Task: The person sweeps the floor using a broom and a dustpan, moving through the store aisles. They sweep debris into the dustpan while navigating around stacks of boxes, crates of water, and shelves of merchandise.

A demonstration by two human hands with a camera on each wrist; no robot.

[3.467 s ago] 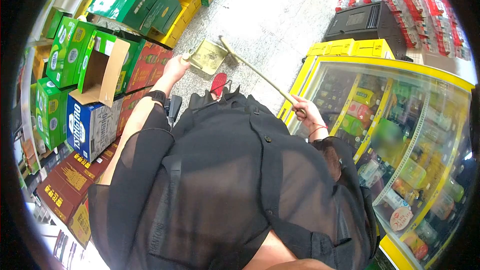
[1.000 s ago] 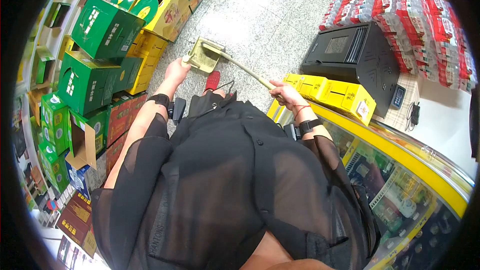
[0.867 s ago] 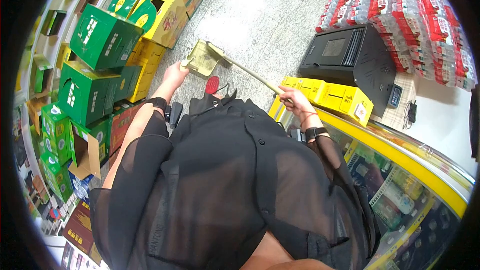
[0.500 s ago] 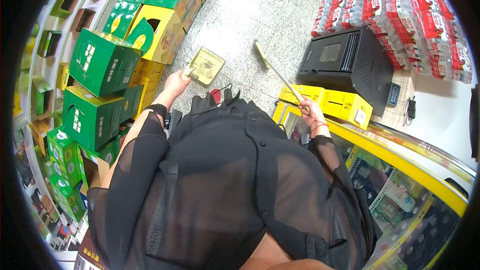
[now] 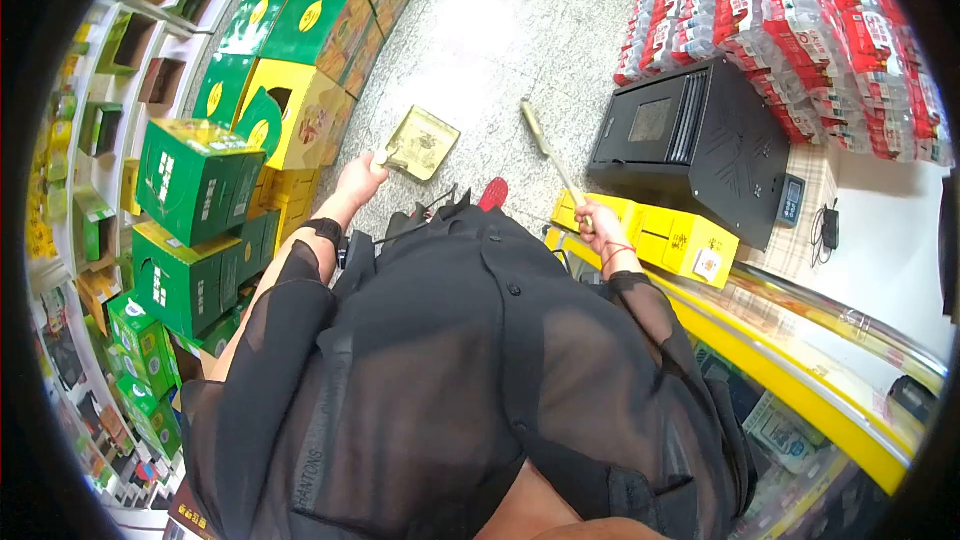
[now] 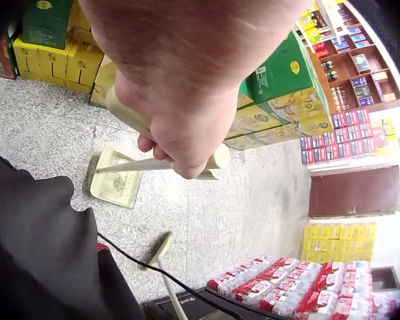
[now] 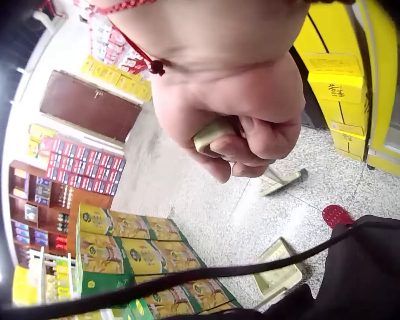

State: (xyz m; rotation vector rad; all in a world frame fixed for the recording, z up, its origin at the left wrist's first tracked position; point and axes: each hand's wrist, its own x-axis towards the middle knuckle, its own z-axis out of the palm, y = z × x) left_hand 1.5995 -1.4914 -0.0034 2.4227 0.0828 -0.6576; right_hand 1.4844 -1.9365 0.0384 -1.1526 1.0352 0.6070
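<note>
My left hand [image 5: 362, 180] grips the upper end of a long-handled, pale yellow-green dustpan [image 5: 424, 145]. In the left wrist view, fingers wrap the handle, and the pan [image 6: 117, 190] is low over the speckled floor. My right hand [image 5: 602, 225] holds a broom [image 5: 560, 175] by its handle, whose end [image 7: 213, 135] pokes out of the curled fingers in the right wrist view. The narrow broom head [image 5: 530, 118] is down at the floor, to the right of the dustpan and apart from it. Between the two tools shows a red shoe [image 5: 493, 194].
Stacked green and yellow cartons [image 5: 300, 105] and shelving [image 5: 120, 140] line the left. On the right stand a black cabinet [image 5: 690, 135], yellow boxes [image 5: 660, 235], a yellow-framed glass case [image 5: 800, 385] and packs of red-labelled bottles [image 5: 770, 20]. Speckled floor [image 5: 480, 40] runs ahead between them.
The broom head, over the dustpan a second ago, has swung right and away from it. The person has moved forward along the aisle, past the glass case. Both hands keep their grips.
</note>
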